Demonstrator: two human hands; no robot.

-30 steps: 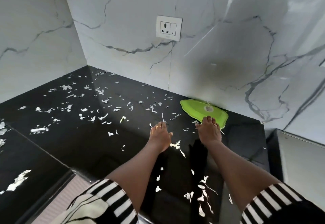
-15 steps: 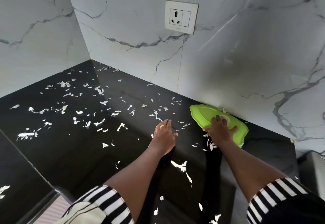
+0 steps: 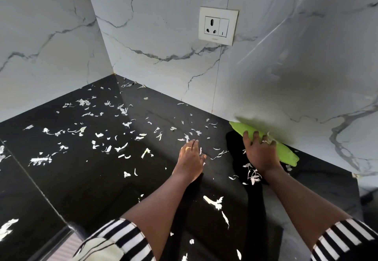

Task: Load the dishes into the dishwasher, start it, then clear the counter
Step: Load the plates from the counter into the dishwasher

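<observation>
Where scraps (image 3: 213, 201) lie, right hand (image 3: 258, 154) (fingers (image 3: 255, 136) spread) touches plate (image 3: 287, 154).

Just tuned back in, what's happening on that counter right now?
A person is clearing a black counter strewn with white scraps. The right hand lies with spread fingers on a green board that sits against the wall. The left hand rests flat on the counter among the scraps. Most scraps lie scattered to the left, not yet gathered.
</observation>
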